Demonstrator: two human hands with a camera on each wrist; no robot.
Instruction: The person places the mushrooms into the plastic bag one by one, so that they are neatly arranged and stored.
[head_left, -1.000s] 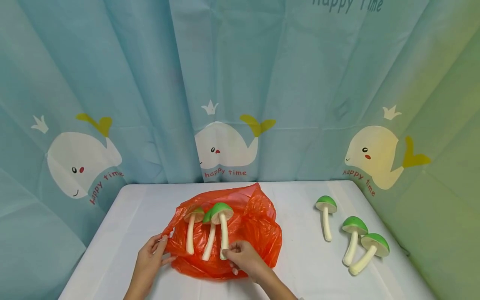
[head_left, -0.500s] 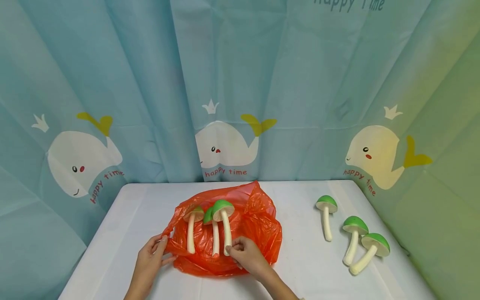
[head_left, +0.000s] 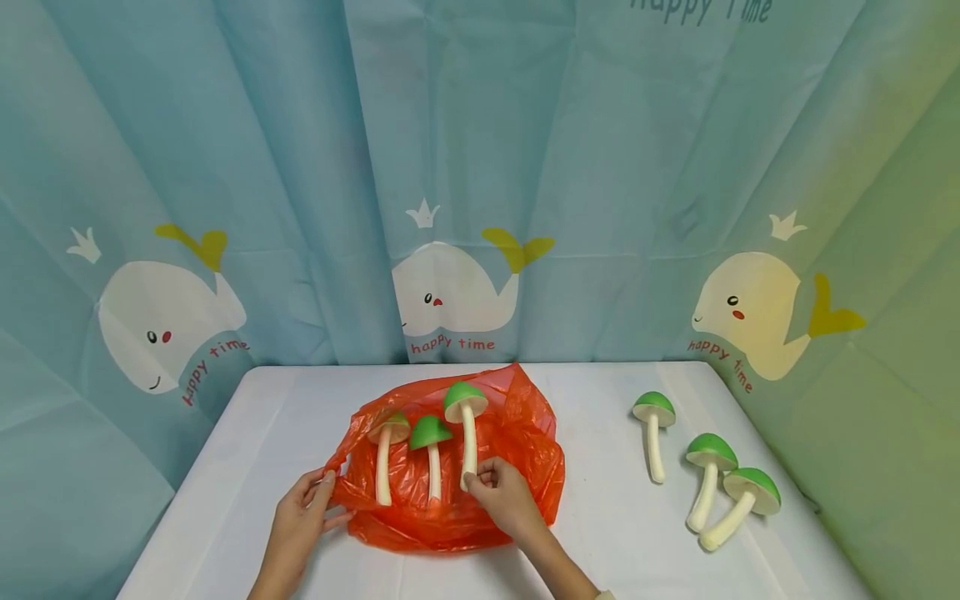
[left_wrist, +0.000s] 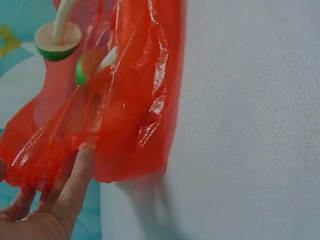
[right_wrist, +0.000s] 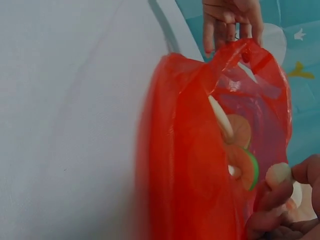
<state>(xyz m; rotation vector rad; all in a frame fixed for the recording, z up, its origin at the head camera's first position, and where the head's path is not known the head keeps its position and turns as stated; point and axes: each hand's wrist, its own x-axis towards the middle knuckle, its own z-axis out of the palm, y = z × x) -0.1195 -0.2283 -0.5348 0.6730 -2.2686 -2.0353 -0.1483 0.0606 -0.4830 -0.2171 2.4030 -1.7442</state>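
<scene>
A red plastic bag lies on the table with its mouth spread toward me. My left hand pinches the bag's left edge between thumb and fingers, also seen in the left wrist view. Between the thumb and fingers of my right hand is the stem end of a green-capped toy mushroom, held upright at the bag's opening. Two more mushrooms are inside: one at the left, its cap behind red film, and a middle mushroom. In the right wrist view, the held stem's end shows at my fingertips.
At the right of the white table lie a lone mushroom and, nearer, a mushroom touching another mushroom. A blue curtain with whale prints hangs behind the table and along its sides.
My right hand has moved right and slightly away from me, carrying its mushroom off the middle one, whose cap now shows whole. My left hand has stayed on the bag's edge.
</scene>
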